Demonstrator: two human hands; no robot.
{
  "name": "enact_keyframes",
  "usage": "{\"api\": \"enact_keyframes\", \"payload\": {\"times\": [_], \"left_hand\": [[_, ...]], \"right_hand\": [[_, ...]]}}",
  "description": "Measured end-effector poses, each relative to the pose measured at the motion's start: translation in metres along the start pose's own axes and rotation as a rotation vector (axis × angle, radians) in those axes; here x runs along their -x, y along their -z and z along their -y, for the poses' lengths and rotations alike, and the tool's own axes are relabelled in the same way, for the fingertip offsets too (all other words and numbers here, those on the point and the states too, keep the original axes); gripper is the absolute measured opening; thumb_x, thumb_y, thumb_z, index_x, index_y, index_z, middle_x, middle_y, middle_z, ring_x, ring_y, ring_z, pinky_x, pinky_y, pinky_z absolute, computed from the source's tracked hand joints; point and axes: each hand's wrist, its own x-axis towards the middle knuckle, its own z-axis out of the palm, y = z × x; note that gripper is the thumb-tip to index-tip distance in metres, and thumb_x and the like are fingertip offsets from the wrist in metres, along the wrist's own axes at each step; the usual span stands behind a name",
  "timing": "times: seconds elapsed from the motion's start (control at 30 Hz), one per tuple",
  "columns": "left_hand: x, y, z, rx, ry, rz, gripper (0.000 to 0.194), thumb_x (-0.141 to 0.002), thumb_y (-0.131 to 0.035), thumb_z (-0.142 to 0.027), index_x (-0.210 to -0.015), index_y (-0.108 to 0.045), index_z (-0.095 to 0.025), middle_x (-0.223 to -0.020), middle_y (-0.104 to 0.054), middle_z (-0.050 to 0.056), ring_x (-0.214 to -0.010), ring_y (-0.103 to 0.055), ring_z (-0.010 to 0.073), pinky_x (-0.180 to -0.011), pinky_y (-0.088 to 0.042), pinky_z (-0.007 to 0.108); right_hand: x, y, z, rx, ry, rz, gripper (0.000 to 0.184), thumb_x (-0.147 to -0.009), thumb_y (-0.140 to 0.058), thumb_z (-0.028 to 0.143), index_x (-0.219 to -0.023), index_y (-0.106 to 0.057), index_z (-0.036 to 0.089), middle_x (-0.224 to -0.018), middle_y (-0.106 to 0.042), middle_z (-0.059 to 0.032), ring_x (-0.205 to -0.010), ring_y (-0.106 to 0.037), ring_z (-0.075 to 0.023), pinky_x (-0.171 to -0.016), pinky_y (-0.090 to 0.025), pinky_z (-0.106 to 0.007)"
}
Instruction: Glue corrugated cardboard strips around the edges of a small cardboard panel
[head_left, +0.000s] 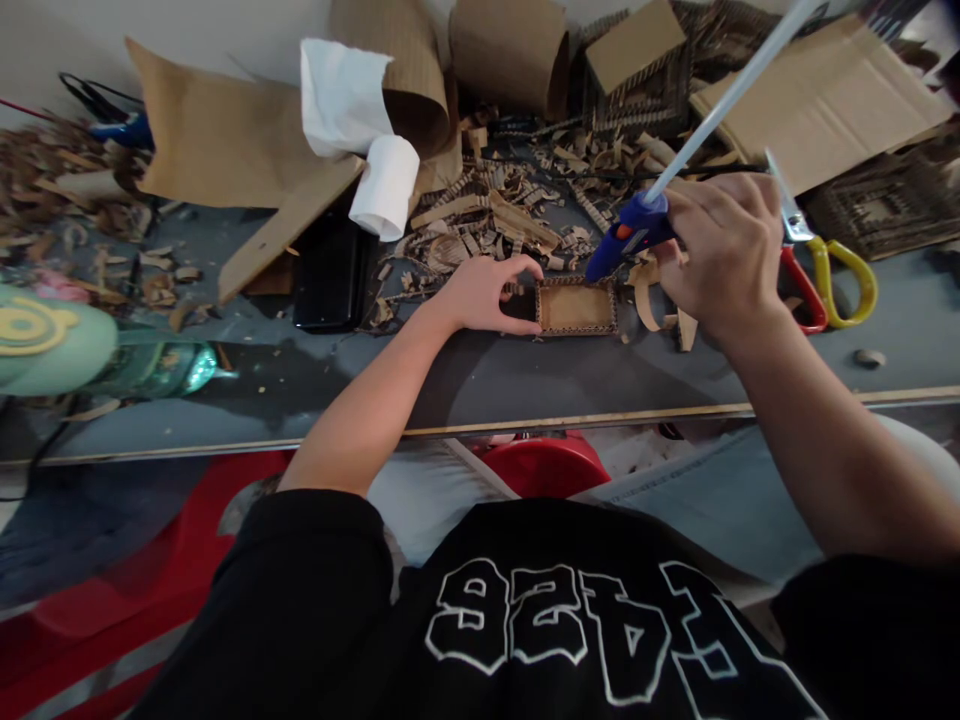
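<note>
A small rectangular cardboard box [576, 306], open at the top with corrugated edges, lies on the grey table. My left hand [491, 293] grips its left end, thumb at the near corner and fingers at the far corner. My right hand [724, 245] is closed round a blue hot glue gun [628, 235] with a long white glue stick rising from its back. The gun's nozzle points down and left, close to the box's far right corner. Whether the nozzle touches the rim I cannot tell.
Cardboard scraps [495, 210] are strewn behind the box. Scissors [821, 265] with red and yellow handles lie right of my right hand. A black phone [330, 270], a toilet paper roll [386, 187] and a green bottle [161, 362] are to the left.
</note>
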Motion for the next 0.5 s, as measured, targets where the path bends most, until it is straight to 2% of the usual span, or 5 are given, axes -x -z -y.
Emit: {"api": "enact_keyframes", "payload": {"times": [0.2,0.3,0.43,0.5], "left_hand": [[0.0,-0.002,0.003,0.01,-0.009,-0.009,0.076,-0.064,-0.066,-0.081,-0.114,-0.058,-0.025,-0.066,-0.06,-0.004,-0.068,-0.067,0.0191,-0.067,-0.039,0.026],[0.0,-0.003,0.004,0.016,-0.019,-0.02,0.075,-0.064,-0.068,-0.08,-0.113,-0.058,-0.025,-0.068,-0.06,-0.004,-0.066,-0.066,0.0177,-0.067,-0.039,0.025],[-0.001,-0.002,0.004,0.008,-0.013,-0.009,0.077,-0.064,-0.066,-0.082,-0.114,-0.059,-0.024,-0.067,-0.06,-0.003,-0.065,-0.064,0.0177,-0.067,-0.038,0.026],[-0.001,-0.002,0.004,0.005,-0.004,0.001,0.079,-0.064,-0.065,-0.084,-0.115,-0.059,-0.024,-0.066,-0.06,-0.003,-0.064,-0.063,0.018,-0.067,-0.039,0.027]], "right_hand": [[0.003,0.008,0.008,-0.05,-0.101,0.033,0.045,-0.1,-0.041,0.049,-0.14,-0.053,0.031,-0.129,-0.062,-0.0077,-0.121,-0.054,-0.0362,-0.105,-0.038,-0.061],[0.001,0.004,0.012,-0.034,-0.108,0.031,0.046,-0.099,-0.043,0.048,-0.14,-0.051,0.029,-0.128,-0.062,-0.0083,-0.12,-0.055,-0.0356,-0.103,-0.039,-0.06],[-0.002,-0.005,0.016,0.015,-0.085,0.039,0.048,-0.093,-0.052,0.039,-0.137,-0.053,0.02,-0.126,-0.064,-0.0097,-0.113,-0.057,-0.0332,-0.098,-0.043,-0.059],[-0.002,-0.007,0.02,0.016,-0.085,0.061,0.048,-0.092,-0.053,0.034,-0.138,-0.053,0.019,-0.127,-0.064,-0.01,-0.114,-0.057,-0.0324,-0.098,-0.042,-0.058]]}}
